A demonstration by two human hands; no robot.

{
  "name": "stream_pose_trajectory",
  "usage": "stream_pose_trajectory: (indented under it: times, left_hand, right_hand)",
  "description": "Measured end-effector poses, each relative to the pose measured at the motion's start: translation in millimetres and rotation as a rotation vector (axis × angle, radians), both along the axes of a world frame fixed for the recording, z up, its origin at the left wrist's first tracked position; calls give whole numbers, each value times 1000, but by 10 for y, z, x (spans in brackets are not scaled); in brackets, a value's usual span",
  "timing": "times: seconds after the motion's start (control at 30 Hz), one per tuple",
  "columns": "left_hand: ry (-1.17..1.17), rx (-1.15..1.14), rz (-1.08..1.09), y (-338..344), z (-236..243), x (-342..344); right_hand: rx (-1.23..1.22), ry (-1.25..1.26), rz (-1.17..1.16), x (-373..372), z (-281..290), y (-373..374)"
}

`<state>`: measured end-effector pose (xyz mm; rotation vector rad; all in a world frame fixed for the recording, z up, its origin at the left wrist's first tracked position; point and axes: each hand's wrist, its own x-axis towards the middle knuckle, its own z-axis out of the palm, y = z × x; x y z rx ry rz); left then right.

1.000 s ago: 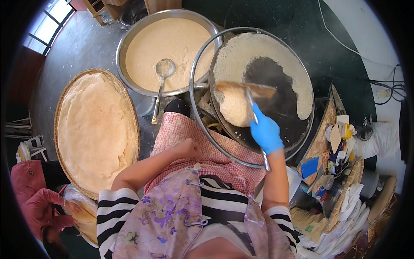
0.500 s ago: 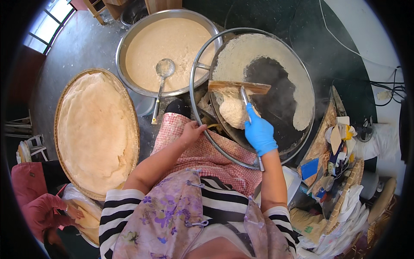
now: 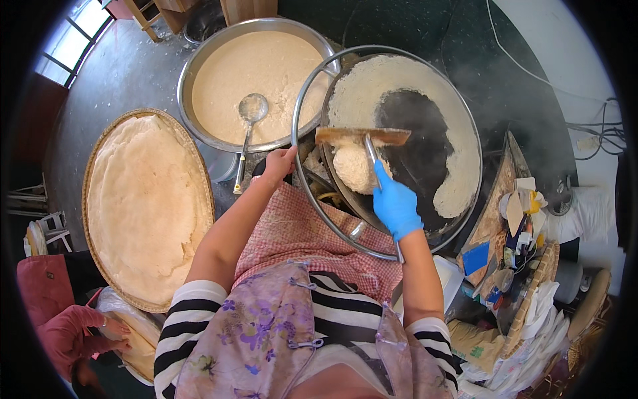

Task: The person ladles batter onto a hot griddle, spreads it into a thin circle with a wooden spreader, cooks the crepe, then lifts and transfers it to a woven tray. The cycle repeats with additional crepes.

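My right hand (image 3: pixel 397 203), in a blue glove, is closed round the metal handle of a wooden-bladed batter spreader (image 3: pixel 392 136). The blade lies across the left part of a round black griddle (image 3: pixel 415 133), with a lump of batter (image 3: pixel 353 166) against its near side. A thin pale layer of batter (image 3: pixel 452 106) curves along the griddle's far and right sides, and dark surface shows in the middle. Bare, my left hand (image 3: pixel 279 164) grips the left side of the metal ring (image 3: pixel 307 193) around the griddle; its fingertips are partly hidden.
Left of the griddle stands a wide metal basin (image 3: pixel 186 100) of batter with a ladle (image 3: pixel 246 136) resting in it. Nearer, a woven tray (image 3: pixel 90 199) holds stacked flat sheets. Another person's hands (image 3: pixel 116 332) work at lower left. Clutter fills a board (image 3: pixel 488 233) at right.
My left hand has moved farther away along the ring. The ring and griddle have turned clockwise, carrying the batter layer's right end nearer. The spreader has shifted slightly left.
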<state>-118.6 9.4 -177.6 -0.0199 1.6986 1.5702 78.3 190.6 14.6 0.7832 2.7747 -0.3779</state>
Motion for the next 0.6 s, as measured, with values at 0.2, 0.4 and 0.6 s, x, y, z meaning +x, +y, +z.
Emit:
stream_pose_trajectory:
  times: [0.2, 0.4, 0.6]
  left_hand:
    - [-51, -17, -259, -520, 37, 605]
    - [-213, 64, -133, -256, 93, 1400]
    - [-108, 57, -11, -123, 102, 1085]
  right_hand:
    - [-51, -181, -54, 542, 357, 128]
    - [-54, 41, -37, -56, 70, 77]
    - [-40, -159, -15, 412, 254, 67]
